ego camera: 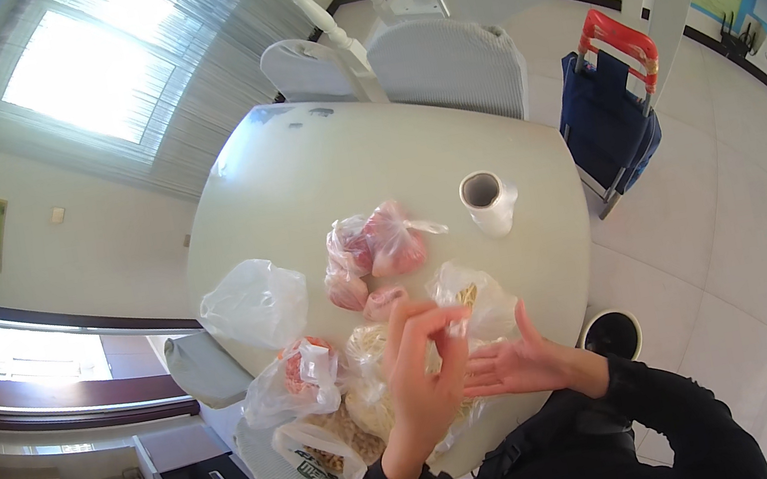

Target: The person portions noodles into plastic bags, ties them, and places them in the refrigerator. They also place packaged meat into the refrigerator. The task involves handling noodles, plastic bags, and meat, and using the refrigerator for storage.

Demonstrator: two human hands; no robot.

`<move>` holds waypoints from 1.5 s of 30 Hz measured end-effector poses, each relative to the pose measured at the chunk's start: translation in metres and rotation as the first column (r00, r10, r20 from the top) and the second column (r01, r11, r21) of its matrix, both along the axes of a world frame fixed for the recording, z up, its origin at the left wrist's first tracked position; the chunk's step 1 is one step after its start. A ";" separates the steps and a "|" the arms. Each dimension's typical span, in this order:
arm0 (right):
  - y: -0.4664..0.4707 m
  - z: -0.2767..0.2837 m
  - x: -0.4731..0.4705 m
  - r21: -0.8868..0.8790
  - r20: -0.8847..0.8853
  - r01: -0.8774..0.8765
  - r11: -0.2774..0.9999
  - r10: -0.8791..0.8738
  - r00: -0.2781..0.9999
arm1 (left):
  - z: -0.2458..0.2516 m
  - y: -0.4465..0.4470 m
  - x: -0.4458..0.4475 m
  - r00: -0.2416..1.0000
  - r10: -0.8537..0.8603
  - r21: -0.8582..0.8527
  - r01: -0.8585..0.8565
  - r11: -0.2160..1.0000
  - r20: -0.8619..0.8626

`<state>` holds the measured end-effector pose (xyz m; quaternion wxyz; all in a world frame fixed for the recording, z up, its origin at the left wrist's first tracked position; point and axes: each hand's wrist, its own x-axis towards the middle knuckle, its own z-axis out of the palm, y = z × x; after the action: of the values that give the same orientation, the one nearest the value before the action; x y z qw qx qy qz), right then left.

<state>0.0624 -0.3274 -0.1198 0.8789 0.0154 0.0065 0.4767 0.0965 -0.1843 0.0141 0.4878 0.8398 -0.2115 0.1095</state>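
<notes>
My left hand (417,374) is raised over the near part of the table, thumb and fingertips pinching the top of a clear plastic bag (480,292) with something yellowish-brown at its neck. Beside it, my right hand (507,365) is spread open, palm showing, just under that bag. Beyond the hands lie knotted bags of pink meat (395,241). Left of my left hand are a bag of pale noodle-like strands (369,379), a bag with reddish minced food (307,374) and a white printed bag (320,452).
A roll of clear plastic bags (491,202) stands at the table's right. An empty-looking plastic bag (256,303) lies at the left. Covered chairs (446,65) border the table (384,152). A bin (611,334) and a blue trolley bag (607,118) stand on the floor, right.
</notes>
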 end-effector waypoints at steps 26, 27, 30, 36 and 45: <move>0.023 0.038 0.034 -0.867 0.455 0.403 0.294 0.795 0.400 | -0.078 0.103 -0.011 0.680 0.025 -0.426 -0.487 0.762 -0.733; 0.023 0.032 0.036 -0.884 0.421 0.391 0.257 0.800 0.427 | -0.079 0.095 -0.015 0.718 0.020 -0.419 -0.429 0.800 -0.696; 0.018 0.022 0.039 -0.894 0.416 0.234 0.381 0.517 0.748 | -0.089 0.072 -0.026 0.795 0.018 -0.367 -0.300 0.880 -0.607; 0.026 0.008 0.046 -0.517 0.213 0.309 0.798 -0.230 0.950 | -0.105 0.066 -0.020 0.641 0.023 -0.363 -0.463 0.809 -0.767; 0.065 0.002 0.040 -0.701 0.668 0.506 0.502 0.213 0.713 | -0.120 0.056 -0.007 0.884 0.393 0.061 -0.391 0.919 -0.253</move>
<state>0.1023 -0.2627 -0.1177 0.7446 -0.5929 -0.0852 0.2948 0.0891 -0.1286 -0.1061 0.4756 0.8743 0.0278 0.0935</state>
